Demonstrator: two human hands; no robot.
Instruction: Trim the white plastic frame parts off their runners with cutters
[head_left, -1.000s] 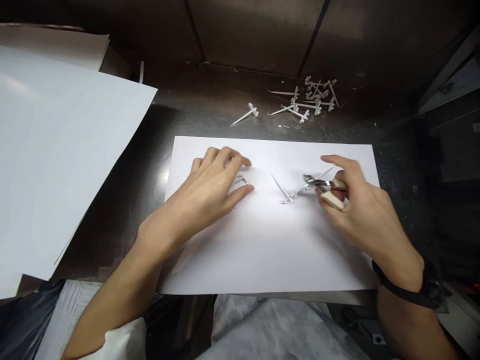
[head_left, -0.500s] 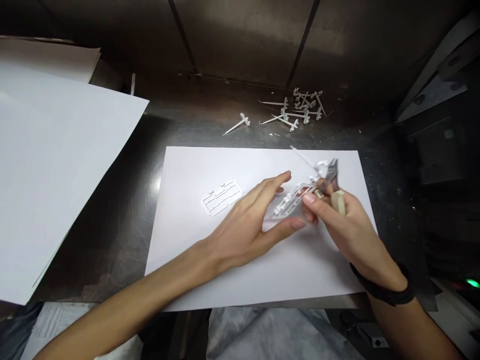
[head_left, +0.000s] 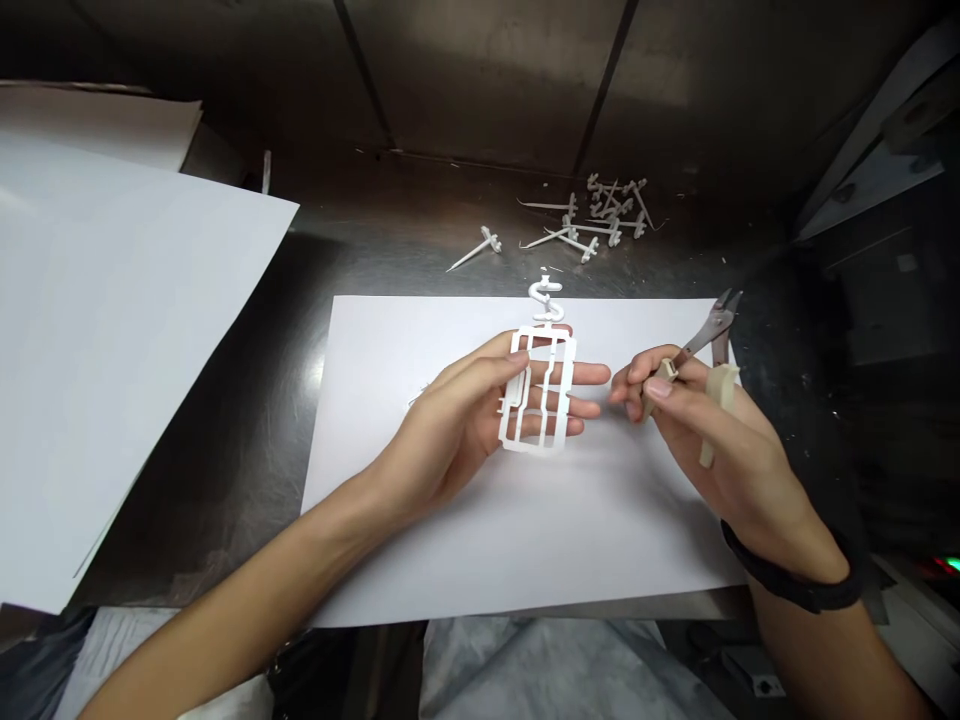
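Observation:
My left hand [head_left: 472, 400] holds a white plastic frame [head_left: 568, 385] upright, the thumb pressed on its left side and the fingers spread behind it. A curled white piece [head_left: 546, 300] joins the frame's top edge. To the right, my right hand [head_left: 697, 420] grips pliers [head_left: 716, 325] with beige handles, their jaws pointing up and apart. Both hands are over a white sheet [head_left: 525, 530]. Behind my left hand a bit of another white part [head_left: 417, 396] shows on the sheet; the rest is hidden.
Several white plastic sprue pieces [head_left: 577, 230] lie on the dark metal table [head_left: 375, 220] beyond the sheet, with one piece [head_left: 480, 247] apart from them. Large white sheets [head_left: 135, 330] stand at the left. A metal wall [head_left: 487, 80] rises behind.
The white frame has passed from my right hand to my left and now stands upright. My right hand has moved right with the pliers. My left hand now covers most of the other part.

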